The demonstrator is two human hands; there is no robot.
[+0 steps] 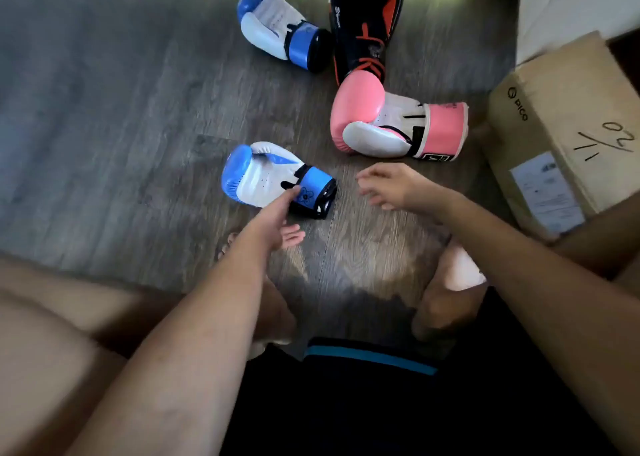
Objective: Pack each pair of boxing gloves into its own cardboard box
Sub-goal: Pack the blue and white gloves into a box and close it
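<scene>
- While the near blue glove (263,175) lay well apart from its mate (277,25), the left hand (277,220) touched its cuff (313,188), fingers apart, probably to gather the pair
- The right hand (388,185) hovered empty, fingers loosely spread
- The cardboard box (554,109) read "PICO" and handwritten "1/20"; its label (547,192) was blurred
</scene>
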